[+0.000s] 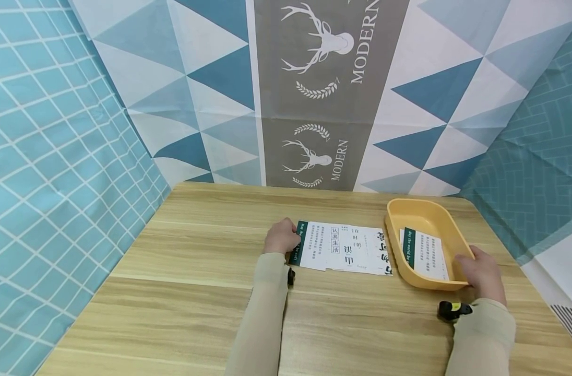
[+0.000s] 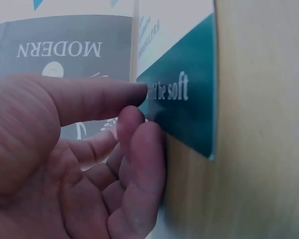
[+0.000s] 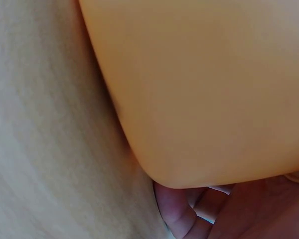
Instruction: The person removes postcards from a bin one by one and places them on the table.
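My left hand (image 1: 281,237) pinches the dark green end of a white printed card (image 1: 314,250) between thumb and fingers. Close up in the left wrist view, the thumb lies over the card's green band (image 2: 189,104), where the word "soft" shows. More white cards (image 1: 361,248) with black Chinese characters lie in an overlapping row from it to the right. My right hand (image 1: 484,274) grips the near right corner of a yellow plastic tray (image 1: 427,216), thumb over the rim. Inside that tray lie cards (image 1: 429,256), the top one also green-ended. The right wrist view shows the tray's outer wall (image 3: 199,99) with curled fingers beneath its corner.
A wood-grain table (image 1: 182,313) carries everything. Behind it hangs a patterned cloth (image 1: 220,104) with triangles and deer heads. Blue tile-patterned sheeting (image 1: 56,183) borders the left side. A white patterned item (image 1: 560,292) lies along the table's right edge.
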{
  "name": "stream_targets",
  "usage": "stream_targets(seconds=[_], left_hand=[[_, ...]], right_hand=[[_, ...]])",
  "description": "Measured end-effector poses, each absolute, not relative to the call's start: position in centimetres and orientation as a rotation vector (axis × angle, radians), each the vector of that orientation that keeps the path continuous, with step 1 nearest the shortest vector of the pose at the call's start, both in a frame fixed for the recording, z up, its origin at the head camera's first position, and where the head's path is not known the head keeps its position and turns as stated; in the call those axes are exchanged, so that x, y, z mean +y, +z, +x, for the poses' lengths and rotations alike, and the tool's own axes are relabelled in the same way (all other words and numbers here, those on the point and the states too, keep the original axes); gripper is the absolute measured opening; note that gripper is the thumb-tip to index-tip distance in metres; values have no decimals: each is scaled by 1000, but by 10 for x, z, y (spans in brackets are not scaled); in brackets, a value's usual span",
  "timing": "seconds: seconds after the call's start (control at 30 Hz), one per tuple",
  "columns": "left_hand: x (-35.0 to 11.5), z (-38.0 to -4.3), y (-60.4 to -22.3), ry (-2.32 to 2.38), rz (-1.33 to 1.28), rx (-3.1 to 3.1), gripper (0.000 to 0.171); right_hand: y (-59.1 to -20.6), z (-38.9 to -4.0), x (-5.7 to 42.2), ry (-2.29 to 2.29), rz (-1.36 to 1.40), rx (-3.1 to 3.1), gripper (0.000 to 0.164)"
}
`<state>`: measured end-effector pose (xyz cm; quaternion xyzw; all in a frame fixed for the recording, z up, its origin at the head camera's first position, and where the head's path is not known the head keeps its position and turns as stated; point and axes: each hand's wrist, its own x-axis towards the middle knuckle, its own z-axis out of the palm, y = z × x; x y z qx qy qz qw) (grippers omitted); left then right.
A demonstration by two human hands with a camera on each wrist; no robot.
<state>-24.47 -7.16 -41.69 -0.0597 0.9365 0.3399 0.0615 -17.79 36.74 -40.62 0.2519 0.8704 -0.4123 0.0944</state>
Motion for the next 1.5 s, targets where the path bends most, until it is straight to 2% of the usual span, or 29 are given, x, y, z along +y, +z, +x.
stream_targets(seconds=[0.23, 1.5], left_hand=[[-75, -244, -415, 965, -66, 2841, 52], [-71, -245, -417, 946, -81, 2869, 53]], right_hand=[[-408, -178, 367, -1221, 742, 2583, 69], [-409, -179, 370, -1209, 726, 2609, 68]])
